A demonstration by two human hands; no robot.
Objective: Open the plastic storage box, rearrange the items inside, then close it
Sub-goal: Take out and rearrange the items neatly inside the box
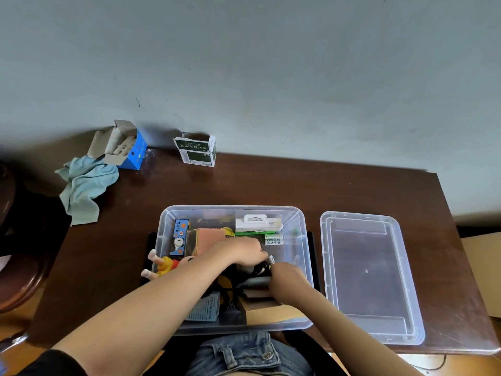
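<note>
The clear plastic storage box [301, 221] stands open at the middle of the table, packed with small items. Its clear lid [371, 278] lies flat on the table to its right. Both my hands reach into the box's middle. My left hand [241, 252] is palm down with its fingers curled, and a small white tube [271, 259] sticks out at its fingertips. My right hand [287, 280] is just right of it, fingers curled down onto dark items and a grey one [256, 281]; its fingertips are hidden. A blue panda carton [179, 237], a pink box [210, 238] and white packets [260, 223] fill the far half.
A yellow toy figure [162, 265] pokes out at the box's left side. At the table's far edge sit an open blue carton of chalk [130, 150], a crumpled pale-blue cloth [84, 185] and a green-and-white carton [196, 151]. A wooden chair [16, 267] is at the left.
</note>
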